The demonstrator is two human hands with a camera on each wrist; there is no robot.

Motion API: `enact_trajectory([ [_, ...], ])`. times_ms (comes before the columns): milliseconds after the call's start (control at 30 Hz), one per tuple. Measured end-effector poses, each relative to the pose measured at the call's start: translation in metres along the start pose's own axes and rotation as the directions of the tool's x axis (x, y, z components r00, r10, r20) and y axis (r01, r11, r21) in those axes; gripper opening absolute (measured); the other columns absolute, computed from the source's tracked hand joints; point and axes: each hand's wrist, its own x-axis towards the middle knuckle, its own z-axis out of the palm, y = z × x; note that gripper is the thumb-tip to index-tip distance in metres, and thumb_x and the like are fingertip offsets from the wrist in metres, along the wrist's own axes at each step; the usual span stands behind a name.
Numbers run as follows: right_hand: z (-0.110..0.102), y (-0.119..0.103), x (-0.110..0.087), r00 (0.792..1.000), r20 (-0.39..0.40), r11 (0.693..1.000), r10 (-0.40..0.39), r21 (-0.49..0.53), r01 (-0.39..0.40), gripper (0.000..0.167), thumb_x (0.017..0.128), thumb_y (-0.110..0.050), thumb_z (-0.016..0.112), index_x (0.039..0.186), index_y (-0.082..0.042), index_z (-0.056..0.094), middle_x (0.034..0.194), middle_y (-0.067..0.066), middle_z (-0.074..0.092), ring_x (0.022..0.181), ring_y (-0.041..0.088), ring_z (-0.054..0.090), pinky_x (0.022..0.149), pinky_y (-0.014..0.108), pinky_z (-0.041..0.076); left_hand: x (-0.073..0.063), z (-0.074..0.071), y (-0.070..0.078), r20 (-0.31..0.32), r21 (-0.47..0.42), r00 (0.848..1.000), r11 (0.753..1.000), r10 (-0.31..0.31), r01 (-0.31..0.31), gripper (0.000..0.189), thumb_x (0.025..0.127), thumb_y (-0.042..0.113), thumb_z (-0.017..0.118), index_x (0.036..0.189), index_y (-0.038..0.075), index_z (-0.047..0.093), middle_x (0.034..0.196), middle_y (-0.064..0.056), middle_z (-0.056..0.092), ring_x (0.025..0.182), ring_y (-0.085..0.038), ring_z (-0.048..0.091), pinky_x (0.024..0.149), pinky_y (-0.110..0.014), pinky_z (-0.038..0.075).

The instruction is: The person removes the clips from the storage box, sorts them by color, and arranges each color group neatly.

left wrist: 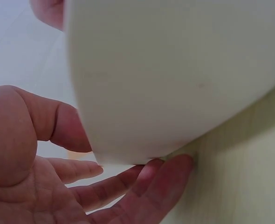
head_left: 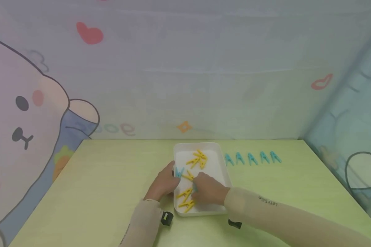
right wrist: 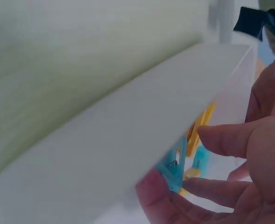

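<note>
Sitting between thumb and fingers of my half-bent right hand (head_left: pixel 208 188) is a blue clothespin (right wrist: pixel 175 169); I can't tell if it's pinched. My left hand (head_left: pixel 164 180) grips the tray (head_left: pixel 201 213).

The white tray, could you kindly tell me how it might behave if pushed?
The white tray would probably slide rather than tip, being broad and low. Its straight, unbent walls suggest stiffness. The yellow clips lying loose inside may shift.

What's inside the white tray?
Inside the white tray I see yellow clips, a blue clip near the left hand and another blue clip at the right hand. The right hand covers some of the tray, so whatever's underneath is hidden.
</note>
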Motion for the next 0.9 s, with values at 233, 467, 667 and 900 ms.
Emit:
enact_trajectory([
  [233,-0.009,0.006,-0.001,0.999,-0.037,0.999,0.03,-0.038,-0.032,0.03,0.081,-0.008,0.079,0.106,0.003,0.066,0.092,0.005,0.052,0.081,0.018,0.049,0.082,0.038,0.047,-0.001,0.001,0.002,0.001,-0.004,1.0,1.0,-0.002,0.002,0.076,0.084,0.007,0.052,0.154,-0.002,0.025,0.13,-0.024,0.057,0.102,-0.031,0.059,0.093,-0.051,0.045],
  [467,-0.011,0.01,-0.004,0.997,-0.071,0.999,0.02,-0.023,-0.022,0.037,0.08,0.0,0.074,0.115,0.004,0.064,0.101,0.008,0.055,0.09,0.022,0.054,0.091,0.04,0.047,-0.002,0.0,0.003,0.002,-0.011,1.0,1.0,-0.001,0.001,0.076,0.084,0.007,0.051,0.155,-0.002,0.025,0.129,-0.024,0.057,0.098,-0.03,0.06,0.09,-0.05,0.047],
  [667,-0.009,0.025,-0.003,0.995,-0.095,0.999,0.008,0.039,-0.005,0.046,0.082,0.004,0.07,0.126,0.007,0.059,0.117,0.015,0.057,0.112,0.029,0.056,0.102,0.042,0.041,-0.002,0.0,0.003,0.0,-0.017,1.0,1.0,-0.017,0.017,0.075,0.085,0.008,0.051,0.155,0.0,0.025,0.129,-0.021,0.057,0.098,-0.028,0.06,0.088,-0.047,0.048],
  [900,-0.019,0.039,-0.003,0.983,-0.117,0.965,0.142,0.237,-0.111,0.054,0.086,-0.004,0.07,0.137,0.001,0.053,0.138,0.014,0.052,0.12,0.028,0.053,0.101,0.044,0.043,-0.001,0.001,0.002,-0.002,-0.006,1.0,1.0,-0.026,0.026,0.075,0.085,0.009,0.05,0.155,0.0,0.025,0.13,-0.022,0.057,0.098,-0.029,0.059,0.087,-0.047,0.048],
])
